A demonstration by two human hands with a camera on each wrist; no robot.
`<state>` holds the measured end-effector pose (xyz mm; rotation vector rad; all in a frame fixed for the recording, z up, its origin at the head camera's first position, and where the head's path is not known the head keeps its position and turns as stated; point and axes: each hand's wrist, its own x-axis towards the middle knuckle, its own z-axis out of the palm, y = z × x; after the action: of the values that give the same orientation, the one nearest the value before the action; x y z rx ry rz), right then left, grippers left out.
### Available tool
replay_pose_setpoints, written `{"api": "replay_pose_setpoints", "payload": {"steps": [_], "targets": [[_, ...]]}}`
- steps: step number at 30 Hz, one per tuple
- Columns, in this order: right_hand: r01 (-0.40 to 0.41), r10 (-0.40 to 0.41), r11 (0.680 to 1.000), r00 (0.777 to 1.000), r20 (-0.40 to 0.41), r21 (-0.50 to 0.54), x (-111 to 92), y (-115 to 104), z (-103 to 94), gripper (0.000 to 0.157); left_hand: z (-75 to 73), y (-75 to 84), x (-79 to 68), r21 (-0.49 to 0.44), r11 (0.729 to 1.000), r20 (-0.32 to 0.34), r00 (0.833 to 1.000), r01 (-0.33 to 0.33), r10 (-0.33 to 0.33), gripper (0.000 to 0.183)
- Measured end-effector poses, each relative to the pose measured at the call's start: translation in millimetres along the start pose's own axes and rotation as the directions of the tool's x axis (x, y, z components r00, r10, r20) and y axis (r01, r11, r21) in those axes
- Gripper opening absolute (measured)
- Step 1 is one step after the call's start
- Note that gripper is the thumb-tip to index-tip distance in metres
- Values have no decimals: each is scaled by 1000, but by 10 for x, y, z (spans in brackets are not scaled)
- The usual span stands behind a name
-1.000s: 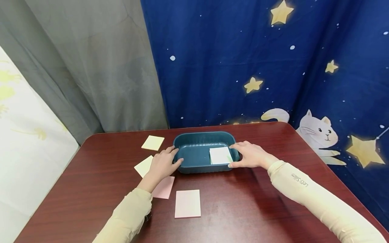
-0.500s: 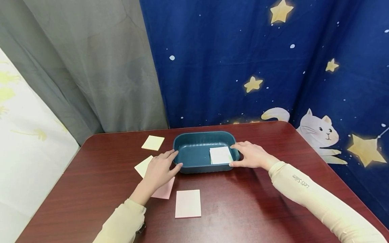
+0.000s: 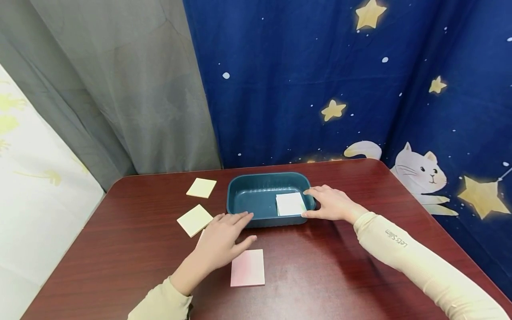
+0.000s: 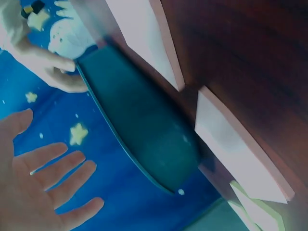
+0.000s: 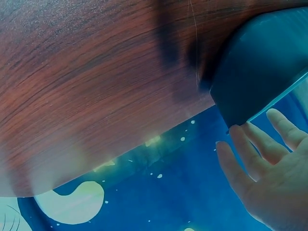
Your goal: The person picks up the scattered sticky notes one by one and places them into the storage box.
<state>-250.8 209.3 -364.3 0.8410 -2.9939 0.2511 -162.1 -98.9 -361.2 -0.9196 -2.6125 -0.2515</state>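
Observation:
A dark teal plastic bin (image 3: 256, 202) stands near the table's back edge, with a white sticky note pad (image 3: 290, 205) lying inside at its right. My right hand (image 3: 330, 204) holds the bin's right end, thumb at the near corner and fingers at the rim; in the right wrist view its fingertips (image 5: 236, 129) meet the rim. Spread and holding nothing, my left hand (image 3: 220, 242) hovers in front of the bin's near left corner. A pink sticky note pad (image 3: 248, 269) lies just beyond its thumb. Another pink pad is nearly hidden under this hand.
Two pale yellow sticky note pads (image 3: 194, 220) (image 3: 201, 188) lie left of the bin on the brown wooden table (image 3: 120, 240). A grey curtain (image 3: 160, 89) and a blue starry curtain (image 3: 280, 89) hang behind the table.
My left hand has let go of the bin's left end and moved right and toward me, over the pink pads. The nearer yellow pad is now uncovered. My right hand stays at the bin.

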Motion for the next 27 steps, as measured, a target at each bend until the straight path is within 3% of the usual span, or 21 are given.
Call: {"api": "replay_pose_setpoints", "payload": {"steps": [5, 12, 21, 27], "targets": [[-1, 1, 1000, 1000, 4, 0, 2, -5, -4, 74, 18, 128, -66, -25, 996, 88, 993, -82, 84, 50], [-5, 5, 1000, 1000, 8, -1, 0, -2, -11, 74, 107, 226, -126, -6, 989, 216, 966, -145, 143, 52], [-7, 7, 1000, 1000, 6, 5, -7, -6, 0, 73, 259, 266, -190, 7, 992, 324, 939, -124, 115, 64], [-14, 14, 1000, 1000, 4, 7, -14, -10, -1, 74, 319, 247, -223, 28, 995, 346, 935, -99, 83, 72]]}}
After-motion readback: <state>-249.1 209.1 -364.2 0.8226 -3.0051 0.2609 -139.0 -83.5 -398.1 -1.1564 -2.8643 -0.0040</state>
